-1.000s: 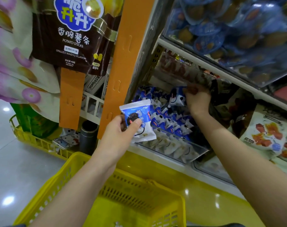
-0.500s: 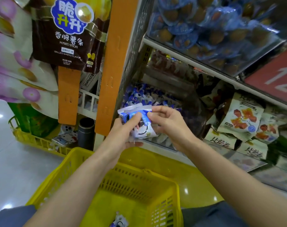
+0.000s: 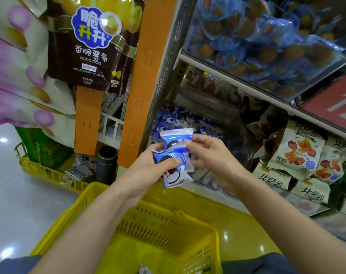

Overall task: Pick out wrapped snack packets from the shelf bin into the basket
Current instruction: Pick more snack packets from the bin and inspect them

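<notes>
My left hand point(image 3: 148, 171) grips a small stack of blue-and-white wrapped cookie packets point(image 3: 173, 161) in front of the shelf. My right hand point(image 3: 211, 155) pinches the right edge of the top packet point(image 3: 176, 136) against that stack. Behind both hands, the clear shelf bin point(image 3: 211, 179) holds several more of the same blue packets point(image 3: 168, 120). Directly below the hands sits the yellow basket point(image 3: 168, 240), and a packet point(image 3: 143, 270) peeks up at its bottom edge.
An orange upright strip point(image 3: 142, 80) stands left of the bin. A brown potato-stick bag point(image 3: 89, 42) hangs upper left. Cream snack bags point(image 3: 298, 153) fill the shelf to the right, blue-wrapped sweets point(image 3: 257, 40) the bin above. Another yellow basket point(image 3: 45, 171) stands on the floor at left.
My right hand came back from the bin with a packet and brought it to my left hand, which now holds more than one packet.
</notes>
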Motion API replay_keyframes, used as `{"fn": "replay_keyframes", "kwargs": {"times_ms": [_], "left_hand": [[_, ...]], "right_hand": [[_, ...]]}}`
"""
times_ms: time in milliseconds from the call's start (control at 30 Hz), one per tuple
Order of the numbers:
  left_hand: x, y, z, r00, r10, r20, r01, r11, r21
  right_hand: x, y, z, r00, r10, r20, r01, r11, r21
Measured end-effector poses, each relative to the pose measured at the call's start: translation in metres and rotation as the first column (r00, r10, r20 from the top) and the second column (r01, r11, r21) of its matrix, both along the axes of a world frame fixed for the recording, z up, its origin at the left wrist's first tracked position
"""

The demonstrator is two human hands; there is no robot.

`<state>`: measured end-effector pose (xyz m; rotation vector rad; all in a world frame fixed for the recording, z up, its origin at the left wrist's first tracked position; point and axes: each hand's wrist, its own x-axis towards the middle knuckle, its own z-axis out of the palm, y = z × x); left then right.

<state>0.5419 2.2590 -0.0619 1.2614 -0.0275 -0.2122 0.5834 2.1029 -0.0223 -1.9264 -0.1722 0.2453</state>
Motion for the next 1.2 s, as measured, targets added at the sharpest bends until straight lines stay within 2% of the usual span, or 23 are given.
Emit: {"fn": "replay_keyframes", "kwargs": {"times_ms": [133,233,333,433,533,633,733,867,1100,1200], "left_hand": [[0.008,0.004,-0.005,0.999,0.052,0.000,-0.052,0.998,0.039],[0.016,0.008,-0.008,0.990,0.141,-0.008,-0.140,0.987,0.083],[0.022,0.009,-0.006,0.986,0.169,0.004,-0.169,0.981,0.095],[0.026,0.010,-0.006,0.985,0.171,-0.002,-0.170,0.981,0.091],[0.030,0.011,-0.006,0.983,0.183,0.016,-0.184,0.978,0.098],[0.034,0.012,-0.004,0.982,0.191,0.015,-0.191,0.978,0.088],[0.035,0.011,-0.002,0.985,0.170,0.024,-0.171,0.980,0.097],[0.035,0.007,-0.003,0.989,0.145,0.030,-0.147,0.984,0.100],[0.037,0.006,-0.006,0.986,0.166,0.007,-0.166,0.981,0.097],[0.038,0.006,-0.008,0.988,0.155,0.013,-0.156,0.981,0.118]], "right_hand": [[0.039,-0.010,0.001,0.970,-0.235,0.069,0.228,0.969,0.094],[0.079,-0.014,0.005,0.846,-0.466,0.260,0.447,0.885,0.131],[0.118,-0.017,-0.001,0.735,-0.539,0.413,0.572,0.819,0.049],[0.145,-0.015,-0.013,0.759,-0.444,0.476,0.543,0.835,-0.086],[0.162,-0.013,-0.025,0.835,-0.345,0.428,0.461,0.863,-0.205],[0.170,-0.019,-0.030,0.914,-0.219,0.340,0.361,0.823,-0.439],[0.177,-0.027,-0.028,0.955,-0.123,0.270,0.265,0.764,-0.588],[0.185,-0.024,-0.029,0.965,-0.080,0.251,0.229,0.721,-0.653],[0.193,-0.009,-0.035,0.941,-0.005,0.338,0.232,0.738,-0.634],[0.196,-0.010,-0.035,0.959,0.015,0.284,0.187,0.719,-0.669]]}}
